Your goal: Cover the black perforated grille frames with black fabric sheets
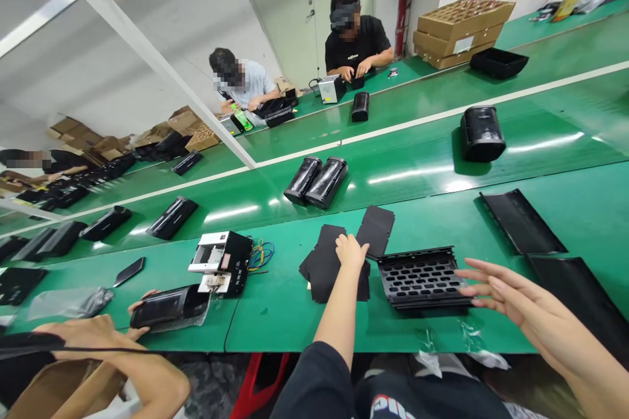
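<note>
My left hand (350, 252) rests fingers-down on a small heap of flat black sheets (327, 270) lying on the green bench. A separate black sheet (376, 229) lies just beyond it. My right hand (496, 288) hovers with fingers spread beside the right end of a stack of black perforated plastic trays (417, 275), holding nothing.
Long black panels (521, 221) lie to the right. Two black cylinders (317, 180) and a black housing (481, 133) sit on the green conveyor (422, 163). A neighbour's hands hold a bagged black part (167, 306) at left, near a white-black device (221, 262). Other workers sit across the line.
</note>
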`<move>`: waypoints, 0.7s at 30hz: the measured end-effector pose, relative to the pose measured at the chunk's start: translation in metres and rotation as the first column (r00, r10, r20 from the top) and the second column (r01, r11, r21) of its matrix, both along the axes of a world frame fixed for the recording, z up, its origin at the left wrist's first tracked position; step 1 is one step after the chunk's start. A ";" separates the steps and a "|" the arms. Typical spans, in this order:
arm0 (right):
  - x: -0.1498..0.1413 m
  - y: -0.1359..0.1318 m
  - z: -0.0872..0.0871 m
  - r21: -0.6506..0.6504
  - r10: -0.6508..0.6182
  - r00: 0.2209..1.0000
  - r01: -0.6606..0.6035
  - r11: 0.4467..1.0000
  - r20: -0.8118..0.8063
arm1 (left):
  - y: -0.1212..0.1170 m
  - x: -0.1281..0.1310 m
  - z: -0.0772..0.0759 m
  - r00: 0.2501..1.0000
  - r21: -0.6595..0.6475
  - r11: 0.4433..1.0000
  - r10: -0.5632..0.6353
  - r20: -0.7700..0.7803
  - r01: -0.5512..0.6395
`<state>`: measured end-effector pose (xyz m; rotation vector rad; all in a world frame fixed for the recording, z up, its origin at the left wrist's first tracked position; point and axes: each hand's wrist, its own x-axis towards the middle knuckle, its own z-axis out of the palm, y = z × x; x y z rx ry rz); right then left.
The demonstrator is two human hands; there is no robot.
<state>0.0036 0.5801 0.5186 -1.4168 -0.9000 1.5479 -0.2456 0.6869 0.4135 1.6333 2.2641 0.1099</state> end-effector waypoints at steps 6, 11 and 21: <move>0.005 -0.005 -0.007 -0.023 0.027 0.999 -0.026 0.999 0.018 | 0.012 0.004 -0.018 0.990 0.024 0.995 0.091 0.104 -0.094; 0.006 -0.004 -0.011 -0.041 0.028 0.999 -0.027 0.999 0.027 | 0.014 -0.006 -0.019 0.935 0.062 0.977 0.178 0.306 -0.206; -0.022 0.007 -0.023 -0.043 0.066 0.995 -0.069 0.997 -0.069 | 0.009 -0.002 0.052 0.467 0.134 0.934 0.038 0.883 -0.330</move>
